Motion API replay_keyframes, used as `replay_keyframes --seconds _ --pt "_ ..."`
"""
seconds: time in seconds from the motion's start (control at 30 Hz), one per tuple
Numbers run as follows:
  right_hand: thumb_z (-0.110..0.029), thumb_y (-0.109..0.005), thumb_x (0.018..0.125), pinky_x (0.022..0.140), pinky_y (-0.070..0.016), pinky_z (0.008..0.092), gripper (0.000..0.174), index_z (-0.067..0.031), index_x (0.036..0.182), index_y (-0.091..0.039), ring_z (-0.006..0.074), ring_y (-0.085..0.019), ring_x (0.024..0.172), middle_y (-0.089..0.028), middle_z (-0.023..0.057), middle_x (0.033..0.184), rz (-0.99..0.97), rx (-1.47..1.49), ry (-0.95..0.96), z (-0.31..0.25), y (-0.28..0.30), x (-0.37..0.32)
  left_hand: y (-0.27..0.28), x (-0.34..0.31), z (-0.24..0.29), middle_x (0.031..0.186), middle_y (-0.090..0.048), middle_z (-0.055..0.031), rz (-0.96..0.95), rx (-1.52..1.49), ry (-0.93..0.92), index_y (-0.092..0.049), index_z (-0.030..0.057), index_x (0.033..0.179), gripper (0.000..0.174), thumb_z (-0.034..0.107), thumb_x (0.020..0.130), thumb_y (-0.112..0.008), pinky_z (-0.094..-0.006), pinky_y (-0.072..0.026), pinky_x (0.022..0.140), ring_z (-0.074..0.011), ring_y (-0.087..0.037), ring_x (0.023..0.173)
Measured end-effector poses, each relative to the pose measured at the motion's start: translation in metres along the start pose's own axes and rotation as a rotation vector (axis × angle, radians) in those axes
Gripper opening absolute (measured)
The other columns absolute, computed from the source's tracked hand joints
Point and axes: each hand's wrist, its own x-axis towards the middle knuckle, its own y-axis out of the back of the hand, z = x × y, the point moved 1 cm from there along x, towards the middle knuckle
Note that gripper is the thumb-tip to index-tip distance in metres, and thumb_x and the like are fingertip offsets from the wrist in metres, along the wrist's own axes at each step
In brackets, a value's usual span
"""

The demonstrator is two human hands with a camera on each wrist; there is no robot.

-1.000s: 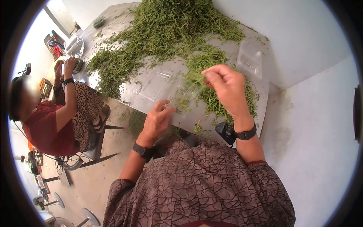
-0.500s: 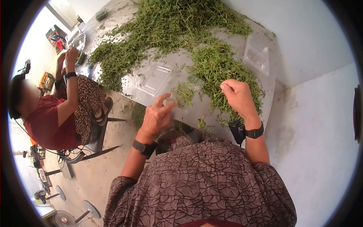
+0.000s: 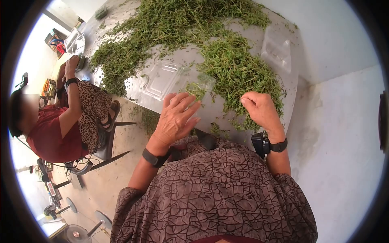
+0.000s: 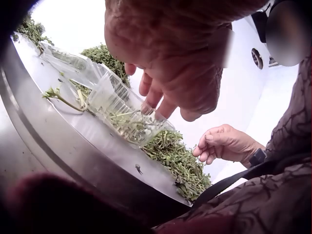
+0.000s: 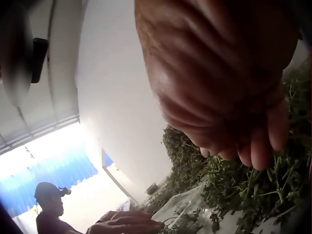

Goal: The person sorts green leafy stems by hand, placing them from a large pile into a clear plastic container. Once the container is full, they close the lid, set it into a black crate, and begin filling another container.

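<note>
A clear plastic clamshell box [image 3: 163,79] lies unfolded on the metal table, some green stems inside one half. My left hand [image 3: 175,116] is spread palm down at the box's near side. From the left wrist view, its fingers hang right by the rim of the stem-holding half [image 4: 114,100]. A loose heap of leafy green stems [image 3: 239,67] spreads to the right of the box. Over the near right edge of that heap hovers my right hand [image 3: 262,111], fingers loosely bent. Nothing shows between them in the right wrist view [image 5: 243,131].
A larger mound of greens [image 3: 174,28] covers the table's far side. Another clear plastic container [image 3: 276,50] stands near the right edge, by the wall. At left a seated person [image 3: 56,125] handles greens beside more plastic boxes [image 3: 76,43].
My right hand has drawn back from above the box toward the right and nearer my body, over the heap's edge. The left hand's fingers have spread and turned flatter beside the box.
</note>
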Motion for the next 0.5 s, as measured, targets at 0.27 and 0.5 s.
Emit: replay_keyframes --seconds 0.27,0.5 --pt "-0.01 -0.063 0.086 0.055 -0.0451 0.0358 0.01 -0.001 0.083 -0.065 0.0268 -0.057 0.055 -0.06 0.0146 0.066 0.013 -0.024 -0.079 0.018 0.012 -0.012 -0.013 0.009 -0.001 0.111 -0.061 -0.0114 -0.14 0.0 0.073 -0.067 0.0008 0.09 0.02 0.02 0.085 -0.064 -0.0502 -0.0285 0.107 -0.0298 -0.05 0.119" --pt "-0.007 -0.065 0.085 0.059 -0.0478 0.0323 0.009 -0.0003 0.091 -0.068 0.0238 -0.061 0.062 -0.067 0.0132 0.077 0.206 0.04 -0.099 0.035 0.028 -0.017 -0.003 0.01 0.004 0.114 -0.061 -0.0122 -0.037 -0.017 0.056 -0.065 0.0003 0.091 0.022 0.018 0.079 -0.068 -0.0491 -0.0348 0.102 -0.0314 -0.055 0.112"
